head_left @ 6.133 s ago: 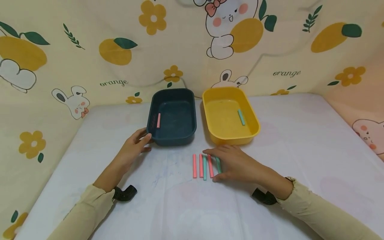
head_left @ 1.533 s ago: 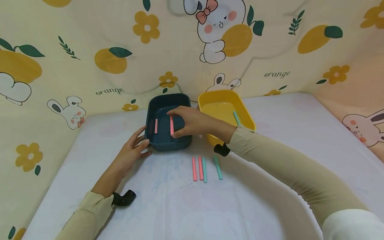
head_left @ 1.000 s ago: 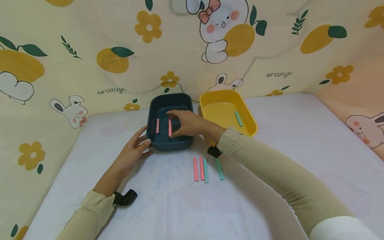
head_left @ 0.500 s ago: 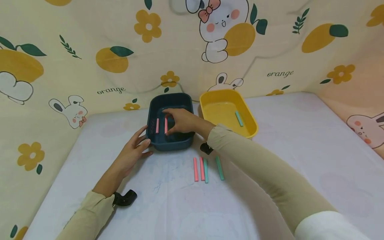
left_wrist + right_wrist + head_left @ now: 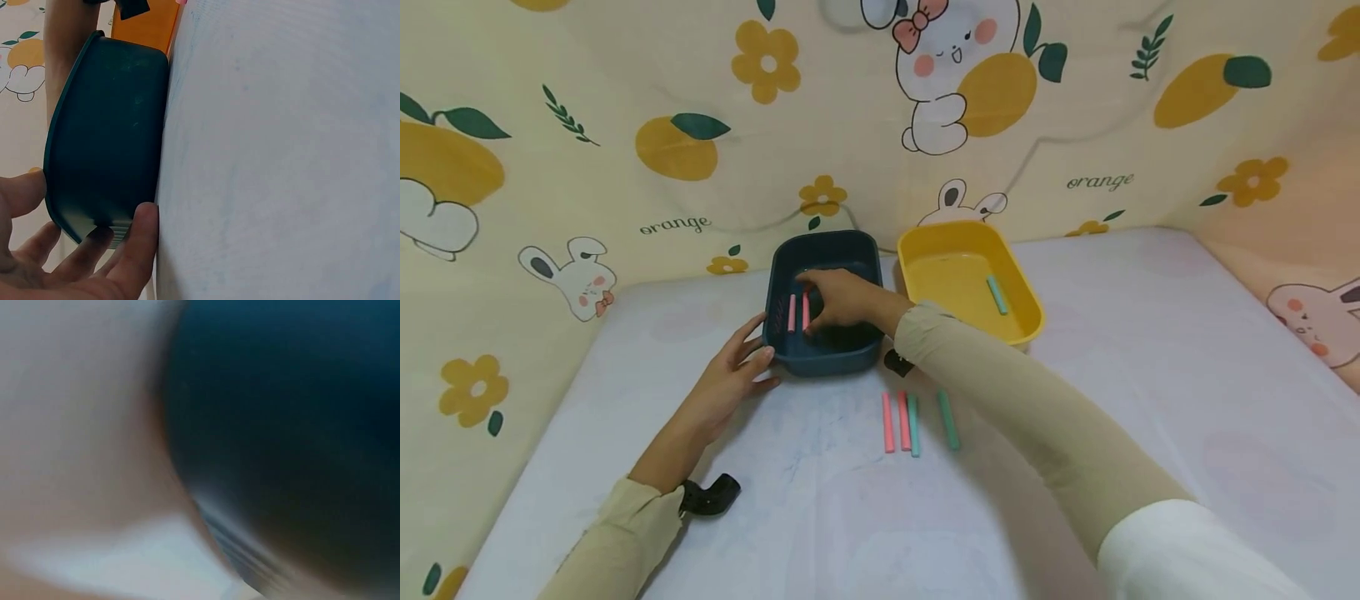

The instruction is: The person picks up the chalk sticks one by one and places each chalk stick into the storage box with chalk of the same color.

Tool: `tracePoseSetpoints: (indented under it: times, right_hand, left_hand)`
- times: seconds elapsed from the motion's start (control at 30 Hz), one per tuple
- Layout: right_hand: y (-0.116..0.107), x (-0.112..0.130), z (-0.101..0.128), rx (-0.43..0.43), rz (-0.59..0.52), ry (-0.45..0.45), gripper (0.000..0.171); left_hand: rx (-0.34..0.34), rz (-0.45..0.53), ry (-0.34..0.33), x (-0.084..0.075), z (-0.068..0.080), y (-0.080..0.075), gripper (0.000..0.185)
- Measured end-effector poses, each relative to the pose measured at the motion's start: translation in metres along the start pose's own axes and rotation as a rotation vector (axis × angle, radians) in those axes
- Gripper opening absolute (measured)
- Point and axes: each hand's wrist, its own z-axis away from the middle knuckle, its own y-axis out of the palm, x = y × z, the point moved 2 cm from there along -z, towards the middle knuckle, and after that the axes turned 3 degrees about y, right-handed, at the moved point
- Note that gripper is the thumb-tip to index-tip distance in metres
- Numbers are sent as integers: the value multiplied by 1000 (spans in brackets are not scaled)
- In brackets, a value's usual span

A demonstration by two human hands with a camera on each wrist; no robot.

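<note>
My right hand (image 5: 847, 298) is inside the dark blue bin (image 5: 827, 365), pinching a pink chalk stick (image 5: 806, 312) between thumb and fingers. Just left of it, a second pink chalk stick (image 5: 792, 313) lies on the bin floor. My left hand (image 5: 728, 382) rests against the bin's front left corner; in the left wrist view its spread fingers (image 5: 139, 244) touch the outer wall, with the thumb at the rim. The right wrist view is blurred and filled mostly by the dark bin wall (image 5: 281, 425); the right hand's fingers are hidden there.
A yellow bin (image 5: 936, 283) stands to the right, holding one green chalk stick (image 5: 997, 295). On the white-covered table in front lie two pink chalk sticks (image 5: 888, 423) and two green chalk sticks (image 5: 949, 421). A patterned cloth (image 5: 820, 108) rises behind.
My right hand took a pink chalk stick from the table row and carried it into the dark blue bin, then moved left toward the other pink stick. The left hand has stayed at the corner.
</note>
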Motion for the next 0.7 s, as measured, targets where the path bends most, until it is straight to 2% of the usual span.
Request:
tracePoseSetpoints:
  times: [0.27, 0.7]
  right_hand:
    - [9, -2, -14, 23, -4, 21, 88]
    - [13, -2, -19, 24, 12, 43, 87]
  left_hand:
    - [12, 6, 8, 3, -1, -2, 64]
    - [0, 14, -8, 3, -1, -3, 63]
